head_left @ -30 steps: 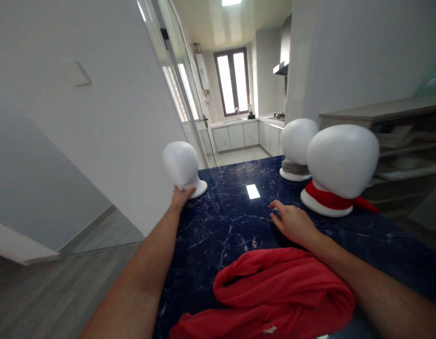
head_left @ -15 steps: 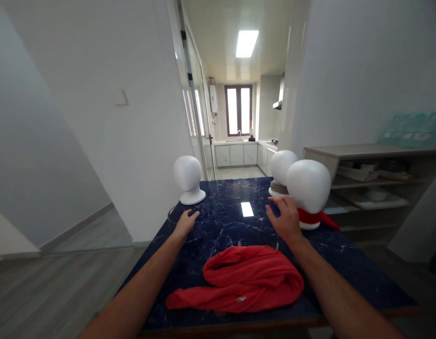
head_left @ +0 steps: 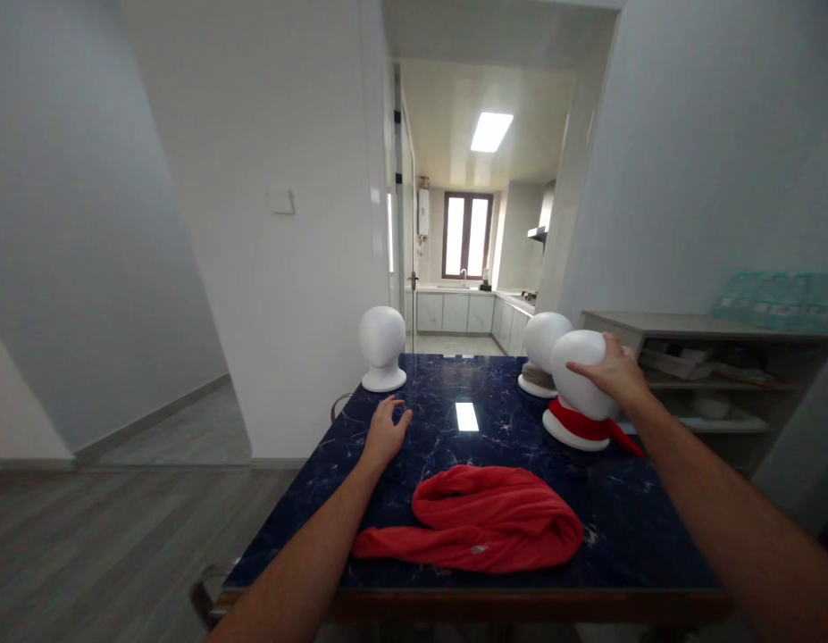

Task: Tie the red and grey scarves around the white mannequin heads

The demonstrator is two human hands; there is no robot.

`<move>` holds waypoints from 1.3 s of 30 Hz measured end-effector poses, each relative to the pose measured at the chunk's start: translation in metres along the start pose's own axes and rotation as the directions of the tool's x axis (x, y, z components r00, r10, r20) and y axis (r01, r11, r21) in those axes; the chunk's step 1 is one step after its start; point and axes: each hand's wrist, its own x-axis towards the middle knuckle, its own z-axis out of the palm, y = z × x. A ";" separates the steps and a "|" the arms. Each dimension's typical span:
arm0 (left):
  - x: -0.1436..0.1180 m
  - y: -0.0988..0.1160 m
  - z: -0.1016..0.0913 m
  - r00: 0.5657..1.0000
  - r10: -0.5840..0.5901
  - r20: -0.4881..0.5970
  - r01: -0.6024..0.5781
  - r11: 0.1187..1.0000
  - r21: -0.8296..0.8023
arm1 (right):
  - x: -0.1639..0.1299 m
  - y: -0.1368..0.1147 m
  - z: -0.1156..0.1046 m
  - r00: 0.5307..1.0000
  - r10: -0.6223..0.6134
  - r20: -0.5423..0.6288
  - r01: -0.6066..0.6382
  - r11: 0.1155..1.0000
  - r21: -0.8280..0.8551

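My right hand (head_left: pixel 611 368) rests on top of a white mannequin head (head_left: pixel 574 384) that wears a red scarf (head_left: pixel 584 428) round its neck, at the right of the dark blue marble table (head_left: pixel 494 429). My left hand (head_left: pixel 385 430) hovers over the table with its fingers apart, holding nothing. Beyond it stands a bare white mannequin head (head_left: pixel 382 346) at the far left corner. A third mannequin head (head_left: pixel 539 344) stands behind the scarfed one. A crumpled red scarf (head_left: pixel 484 518) lies near the table's front edge between my arms.
A white wall (head_left: pixel 266 268) runs along the table's left side. An open shelf unit (head_left: pixel 701 366) stands to the right. Behind the table a doorway opens into a kitchen (head_left: pixel 464 268). A chair back (head_left: pixel 209 603) shows at the front left.
My left hand let go of the far-left head's base and drew back over the table. My right hand rose from the table onto the scarfed head. The view pulled back.
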 end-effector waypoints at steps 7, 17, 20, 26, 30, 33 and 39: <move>-0.005 0.008 0.004 0.997 0.049 0.065 -0.046 0.998 -0.050 | -0.021 -0.059 0.000 0.996 -0.073 -0.059 0.074 0.997 0.010; -0.010 0.016 0.004 0.961 0.097 0.259 -0.093 0.995 -0.028 | -0.083 -0.209 0.066 0.978 -0.192 0.088 0.165 0.955 0.246; -0.010 0.019 0.004 0.938 0.062 0.341 -0.072 0.997 0.016 | -0.098 -0.231 0.079 0.971 -0.218 0.097 0.184 0.943 0.277; -0.014 0.017 0.009 0.877 0.030 0.479 -0.091 0.990 0.104 | -0.095 -0.216 0.088 0.964 -0.254 0.078 0.206 0.900 0.383; -0.017 0.017 0.011 0.856 0.067 0.513 -0.154 0.980 0.130 | -0.074 -0.160 0.101 0.979 -0.103 0.179 0.021 0.910 0.414; -0.018 0.022 0.009 0.849 0.106 0.518 -0.208 0.968 0.142 | -0.075 -0.119 0.118 0.905 -0.156 0.395 -0.002 0.929 0.371; -0.019 0.032 0.003 0.802 0.147 0.579 -0.266 0.956 0.126 | -0.105 -0.097 0.145 0.784 -0.365 0.502 0.107 0.876 0.469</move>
